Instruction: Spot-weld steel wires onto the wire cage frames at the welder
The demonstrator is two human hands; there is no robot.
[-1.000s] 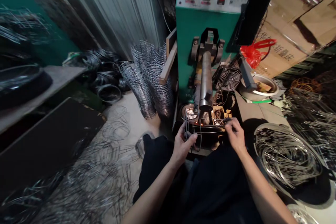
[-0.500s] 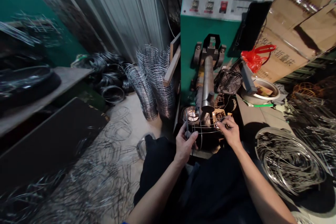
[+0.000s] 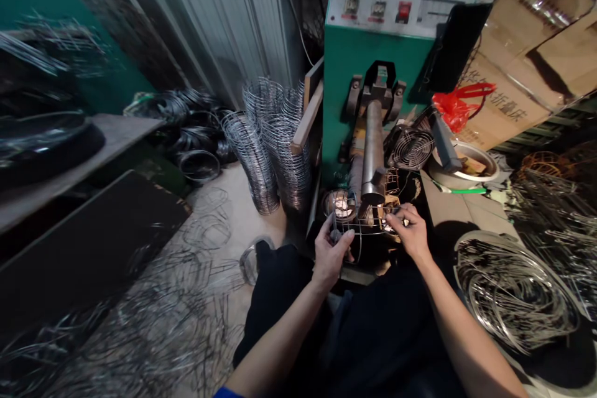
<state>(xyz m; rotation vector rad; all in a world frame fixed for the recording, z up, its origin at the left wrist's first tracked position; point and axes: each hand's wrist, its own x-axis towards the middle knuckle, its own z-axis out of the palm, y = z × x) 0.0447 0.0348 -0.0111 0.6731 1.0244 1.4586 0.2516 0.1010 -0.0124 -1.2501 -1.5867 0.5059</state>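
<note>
Between my hands is a round wire frame (image 3: pixel 360 242) of thin metal rods, held at the lower end of a green welding machine (image 3: pixel 339 106). My left hand (image 3: pixel 330 252) is closed on the frame's left side, thumb across the wires. On the right side, my right hand (image 3: pixel 410 229) pinches the frame's rim with thumb and fingers. The machine's thick metal arm (image 3: pixel 373 152) reaches down just above and behind the wires. Exactly where the wires meet the electrode is too dark and small to make out.
Stacks of wire rings (image 3: pixel 289 155) stand left of the machine beside a wooden bar (image 3: pixel 308 118). Loose bent wires (image 3: pixel 163 305) litter the floor. On the right are a basin of wire pieces (image 3: pixel 517 292), a small fan (image 3: pixel 411 148), a white bowl (image 3: pixel 489 171) and a cardboard box (image 3: pixel 508 81).
The view has shifted slightly, so the machine sits a little farther right. Both hands keep their hold on the wire frame, with hardly any movement against the machine.
</note>
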